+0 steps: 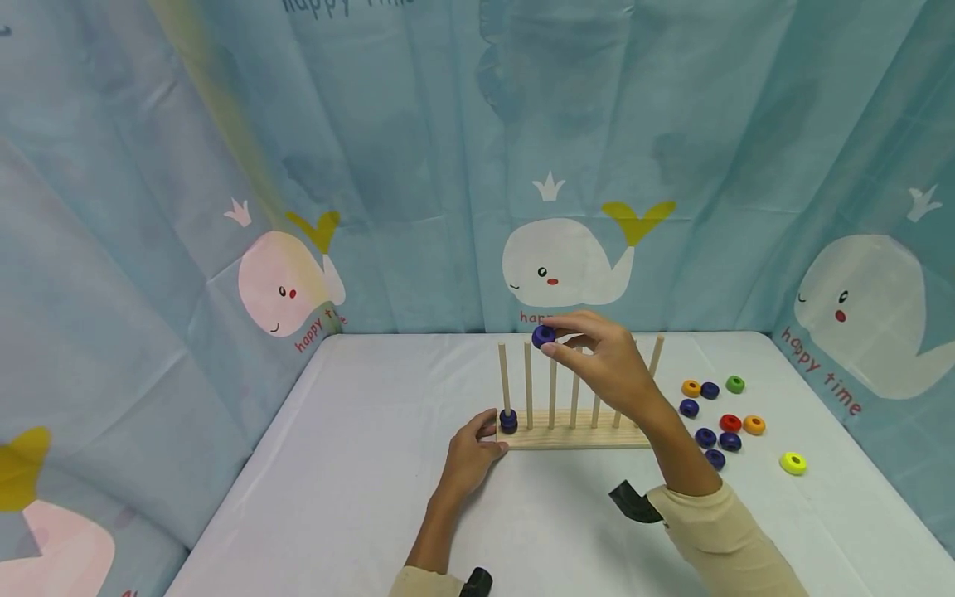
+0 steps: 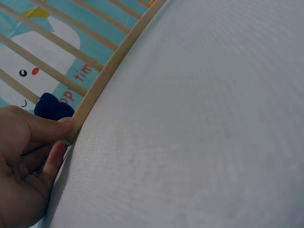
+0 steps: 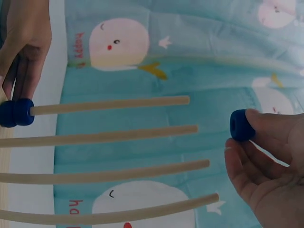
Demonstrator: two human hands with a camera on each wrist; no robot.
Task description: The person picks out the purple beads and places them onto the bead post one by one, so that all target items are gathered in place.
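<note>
My right hand [image 1: 608, 362] pinches a dark blue bead [image 3: 242, 125] between thumb and fingers. In the right wrist view the bead is apart from the peg tips, its hole facing them. A wooden base [image 1: 574, 439] carries a row of upright wooden pegs [image 1: 529, 385]. Two stacked blue beads [image 3: 17, 112] sit at the foot of the leftmost peg. My left hand [image 1: 472, 458] grips the left end of the base, the thumb [image 2: 65, 124] on its edge and a finger underneath, as the left wrist view shows.
Right of the base lie several loose beads: blue [image 1: 705, 438], red [image 1: 730, 423], orange [image 1: 754, 424], green [image 1: 734, 384] and yellow [image 1: 793, 463]. They rest on a white-covered table [image 1: 358, 464]. A blue whale-print curtain [image 1: 418, 249] hangs behind it and at the sides.
</note>
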